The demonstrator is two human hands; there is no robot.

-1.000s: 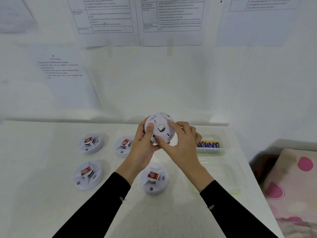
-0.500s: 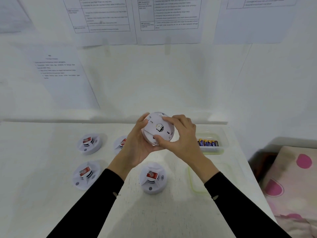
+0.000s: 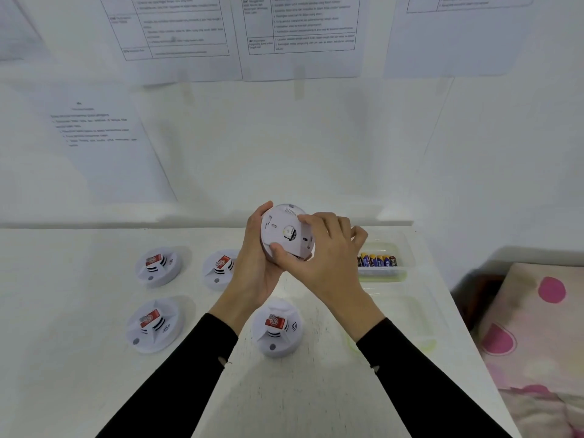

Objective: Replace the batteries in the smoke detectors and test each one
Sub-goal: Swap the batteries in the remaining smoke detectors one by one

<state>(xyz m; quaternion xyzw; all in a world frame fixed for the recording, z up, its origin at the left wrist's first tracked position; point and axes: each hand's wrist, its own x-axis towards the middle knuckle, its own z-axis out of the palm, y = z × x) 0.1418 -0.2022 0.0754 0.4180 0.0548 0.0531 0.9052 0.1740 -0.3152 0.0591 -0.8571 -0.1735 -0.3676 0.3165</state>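
Both hands hold one smoke detector (image 3: 286,235) above the table (image 3: 63,390), left hand (image 3: 257,267) cupping the body, right hand (image 3: 319,251) gripping the back plate; looks light, rigid, smooth plastic, so best held by the rim.

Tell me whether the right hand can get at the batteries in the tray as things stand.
Probably not yet: the right hand grips the held detector with the left hand. The path to the batteries looks open.
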